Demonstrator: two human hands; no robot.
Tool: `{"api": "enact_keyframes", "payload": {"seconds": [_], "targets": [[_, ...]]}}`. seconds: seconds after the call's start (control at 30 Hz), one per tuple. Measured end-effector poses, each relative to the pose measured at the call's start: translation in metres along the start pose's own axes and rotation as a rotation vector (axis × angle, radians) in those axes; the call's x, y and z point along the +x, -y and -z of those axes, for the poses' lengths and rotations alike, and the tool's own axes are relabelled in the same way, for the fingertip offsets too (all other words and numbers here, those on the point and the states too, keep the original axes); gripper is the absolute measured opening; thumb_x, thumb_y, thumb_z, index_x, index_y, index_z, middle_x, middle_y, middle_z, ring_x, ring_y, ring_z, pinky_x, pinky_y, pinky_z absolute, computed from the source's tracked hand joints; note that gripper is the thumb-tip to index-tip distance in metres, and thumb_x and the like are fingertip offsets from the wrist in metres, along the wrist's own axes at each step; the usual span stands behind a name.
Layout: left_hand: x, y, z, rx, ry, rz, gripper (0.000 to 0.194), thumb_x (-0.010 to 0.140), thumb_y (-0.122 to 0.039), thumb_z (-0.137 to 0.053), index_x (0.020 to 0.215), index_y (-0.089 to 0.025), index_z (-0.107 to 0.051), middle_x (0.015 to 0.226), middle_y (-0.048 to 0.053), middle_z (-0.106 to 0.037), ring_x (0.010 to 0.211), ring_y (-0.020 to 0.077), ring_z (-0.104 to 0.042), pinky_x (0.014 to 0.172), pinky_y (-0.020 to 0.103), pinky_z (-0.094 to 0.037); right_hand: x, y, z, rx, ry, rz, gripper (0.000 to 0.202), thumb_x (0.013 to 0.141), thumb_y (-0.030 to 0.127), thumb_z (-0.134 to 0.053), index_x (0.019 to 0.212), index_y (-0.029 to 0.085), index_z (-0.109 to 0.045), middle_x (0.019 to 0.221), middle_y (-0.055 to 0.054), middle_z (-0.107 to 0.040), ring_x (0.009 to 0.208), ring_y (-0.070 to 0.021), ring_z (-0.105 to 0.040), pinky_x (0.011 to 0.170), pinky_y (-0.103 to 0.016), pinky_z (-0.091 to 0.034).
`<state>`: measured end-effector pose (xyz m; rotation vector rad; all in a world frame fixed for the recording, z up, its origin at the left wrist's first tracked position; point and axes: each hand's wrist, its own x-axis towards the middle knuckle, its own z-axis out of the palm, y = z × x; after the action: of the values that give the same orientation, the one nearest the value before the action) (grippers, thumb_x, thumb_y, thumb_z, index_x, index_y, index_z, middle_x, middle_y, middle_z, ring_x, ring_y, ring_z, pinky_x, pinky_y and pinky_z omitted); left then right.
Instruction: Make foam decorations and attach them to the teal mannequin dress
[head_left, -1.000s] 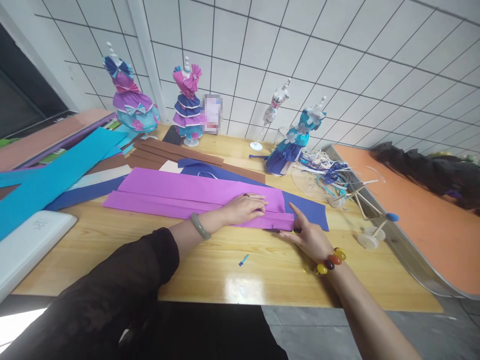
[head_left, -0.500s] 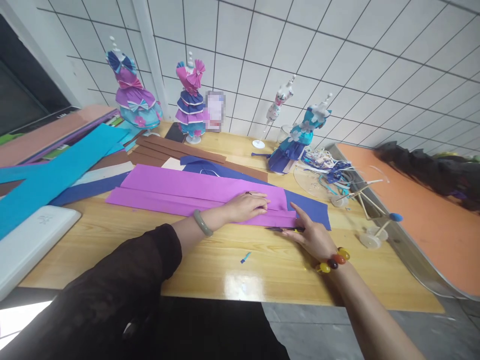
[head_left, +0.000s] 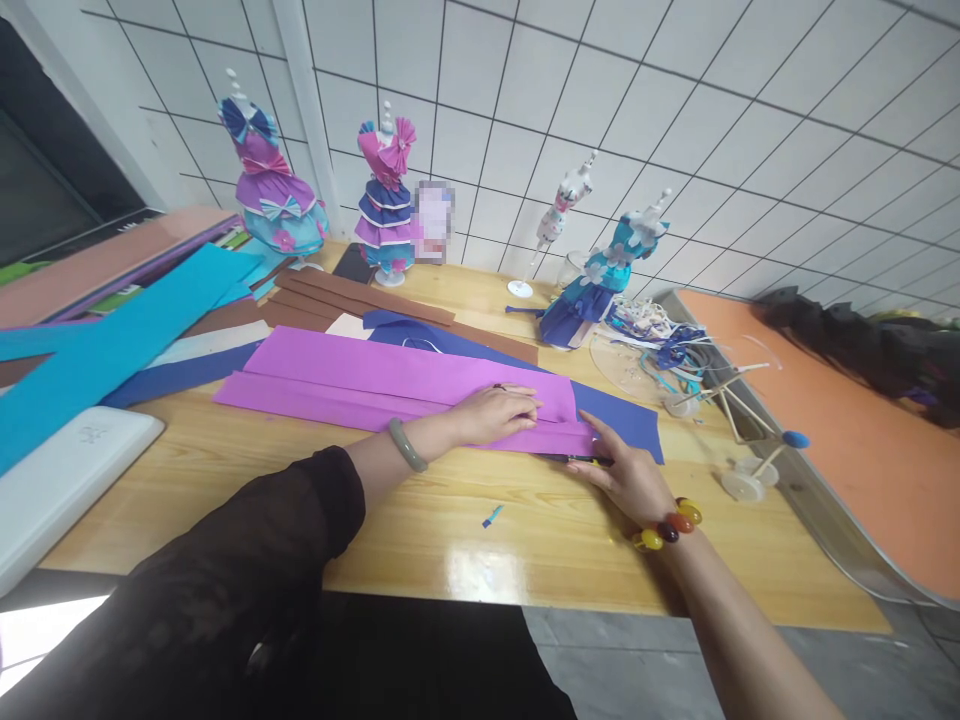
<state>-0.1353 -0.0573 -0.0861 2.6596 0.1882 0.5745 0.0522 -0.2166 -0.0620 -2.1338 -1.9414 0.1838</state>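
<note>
Purple sheets, paper or thin felt, lie one over the other along the table, their long edges slightly offset. My left hand rests on them near the right end, its fingers lying across the surface. At their right end is my right hand, index finger and thumb stretched apart, with the index fingertip by the sheet's edge. Dark scissors with a bit of yellow lie along the near edge, partly hidden by the right hand and the purple material. A dark blue sheet shows from underneath.
Small dress forms in colourful dresses, such as the ruffled one, stand along the wall. Turquoise strips and a white box-like object are left. A scrap pile and a wheeled stick model sit right; a tiny scrap lies in front.
My right hand sits slightly lower on the sheet's end, and less of the scissors shows. The view has shifted a little; my left hand stays in place on the purple sheets.
</note>
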Motion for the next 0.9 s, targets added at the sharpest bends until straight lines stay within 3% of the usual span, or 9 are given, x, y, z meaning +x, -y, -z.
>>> {"api": "enact_keyframes", "payload": {"seconds": [0.1,0.63,0.9], "targets": [[0.0,-0.001,0.001,-0.005,0.002,0.005,0.018,0.085,-0.028,-0.042,0.085,-0.02,-0.058,0.112,0.002,-0.058,0.116,0.0145,-0.043,0.097,0.028,-0.032,-0.001,-0.001,0.0,-0.001,-0.006,0.002,0.067,0.075,0.054,-0.05,0.132,0.022,-0.034,0.089,-0.008,-0.069,0.085,-0.0252,-0.064,0.068,-0.033,-0.049],[0.0,-0.004,0.002,-0.041,-0.004,0.035,0.018,0.084,-0.029,-0.043,0.085,-0.02,-0.059,0.104,0.004,-0.059,0.106,0.0165,-0.049,0.09,0.029,-0.036,0.005,0.02,0.0,-0.033,0.0,-0.032,0.087,0.073,0.057,-0.05,0.139,0.014,-0.014,0.079,-0.009,-0.07,0.078,-0.0277,-0.065,0.059,-0.033,-0.05],[0.0,-0.003,0.002,-0.051,-0.006,0.029,0.017,0.083,-0.027,-0.044,0.085,-0.02,-0.059,0.107,0.003,-0.059,0.109,0.0161,-0.048,0.092,0.029,-0.036,0.006,0.024,0.002,-0.086,-0.011,0.016,0.082,0.074,0.054,-0.051,0.139,0.016,-0.016,0.078,-0.008,-0.07,0.074,-0.0272,-0.066,0.056,-0.031,-0.049]]}}
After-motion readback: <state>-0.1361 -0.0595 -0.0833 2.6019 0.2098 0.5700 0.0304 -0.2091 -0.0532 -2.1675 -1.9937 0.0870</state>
